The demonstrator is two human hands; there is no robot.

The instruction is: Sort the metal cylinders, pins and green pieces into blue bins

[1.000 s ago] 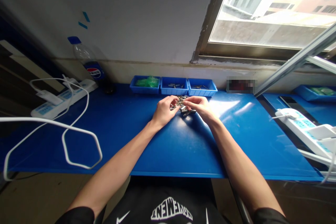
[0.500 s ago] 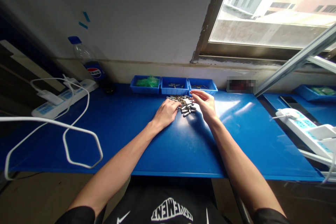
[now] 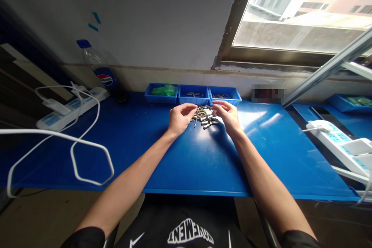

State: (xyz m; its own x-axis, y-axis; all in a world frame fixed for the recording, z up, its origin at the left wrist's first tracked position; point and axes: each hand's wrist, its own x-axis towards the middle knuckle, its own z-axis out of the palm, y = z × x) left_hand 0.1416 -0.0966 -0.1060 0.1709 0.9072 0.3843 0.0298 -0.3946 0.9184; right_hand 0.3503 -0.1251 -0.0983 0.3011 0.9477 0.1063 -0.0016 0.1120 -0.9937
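Note:
A loose pile of small metal parts, some brass-coloured and thin like screws, others silver and black cylinders, lies on the blue table. At the pile's left edge, my left hand is raised with thumb and fingertips pinched together; whatever sits between them is too small to name. My right hand hovers over the pile's right side, its fingers curled towards the thumb. What it holds, if anything, I cannot make out. Behind the pile stand a middle blue bin with silver pieces and a right blue bin with thin pieces.
A left blue bin holds green plastic packing. To the left are a cola bottle, a power strip and a looping white cable. Another power strip and a metal frame bar are at right.
My left hand has lifted from the pile's left side and now pinches at a higher point, uncovering more thin parts. My right hand stays nearly in place.

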